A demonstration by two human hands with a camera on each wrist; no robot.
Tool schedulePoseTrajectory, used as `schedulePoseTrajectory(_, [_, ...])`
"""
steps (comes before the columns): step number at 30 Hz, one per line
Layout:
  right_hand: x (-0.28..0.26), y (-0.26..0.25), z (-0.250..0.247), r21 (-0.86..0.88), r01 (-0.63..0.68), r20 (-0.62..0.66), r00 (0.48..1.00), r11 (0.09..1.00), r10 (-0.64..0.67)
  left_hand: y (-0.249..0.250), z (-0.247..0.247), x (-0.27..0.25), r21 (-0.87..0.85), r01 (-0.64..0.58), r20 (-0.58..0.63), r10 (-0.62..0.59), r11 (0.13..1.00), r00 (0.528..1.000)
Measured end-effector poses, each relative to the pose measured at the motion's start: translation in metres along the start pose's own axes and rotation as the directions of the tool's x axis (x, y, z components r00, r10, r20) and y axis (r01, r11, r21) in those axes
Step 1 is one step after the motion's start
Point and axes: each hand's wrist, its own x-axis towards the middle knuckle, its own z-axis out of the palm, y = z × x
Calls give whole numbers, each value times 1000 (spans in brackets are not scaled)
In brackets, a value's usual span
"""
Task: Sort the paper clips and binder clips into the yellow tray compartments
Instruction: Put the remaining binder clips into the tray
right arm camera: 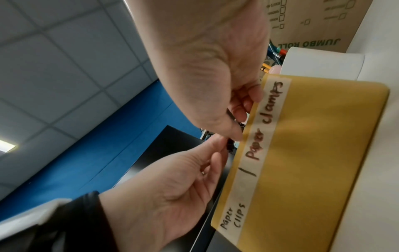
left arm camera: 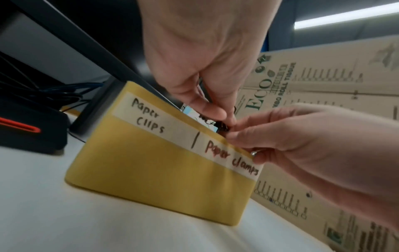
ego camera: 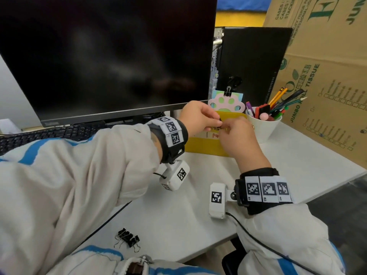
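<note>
A yellow tray [ego camera: 200, 148] stands on the desk below the monitor; its tape label reads "Paper clips" on the left and "Paper clamps" [left arm camera: 233, 158] on the right. My left hand [ego camera: 212, 121] and right hand [ego camera: 228, 130] meet just above the tray's rim, over the "Paper clamps" side. Together they pinch a small black binder clip [left arm camera: 222, 127], which also shows in the right wrist view as a dark binder clip [right arm camera: 230, 145] between thumb tips. Several black binder clips [ego camera: 128, 238] lie clustered near the desk's front edge. The tray's inside is hidden.
A large dark monitor [ego camera: 107, 56] and keyboard [ego camera: 49, 133] fill the left. A white cup of pens [ego camera: 263, 124] stands right of the tray, a paw-shaped note pad [ego camera: 226, 103] behind it. A cardboard box [ego camera: 327, 76] walls the right side.
</note>
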Motion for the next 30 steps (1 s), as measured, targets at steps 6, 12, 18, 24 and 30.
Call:
schedulePoseTrajectory(6, [0,5,-3,139,-41,-61,997,989,50,-4,7,10,422,-180,120,142,889,983])
schedulePoseTrajectory(12, [-11,-16,6,210,75,-30,997,975,-70,-14,-31,-13,526,-256,219,162,811,962])
schedulePoseTrajectory(18, [-51,-74,24,333,239,297,891,912,-342,-29,-117,-60,580,-201,178,118,790,977])
schedulePoseTrajectory(24, [-97,-122,29,363,329,758,440,872,-482,-70,-181,-107,644,91,83,-187,760,979])
schedulePoseTrajectory(30, [-124,-142,49,242,463,897,229,853,-379,-96,-205,-138,795,217,82,-454,566,887])
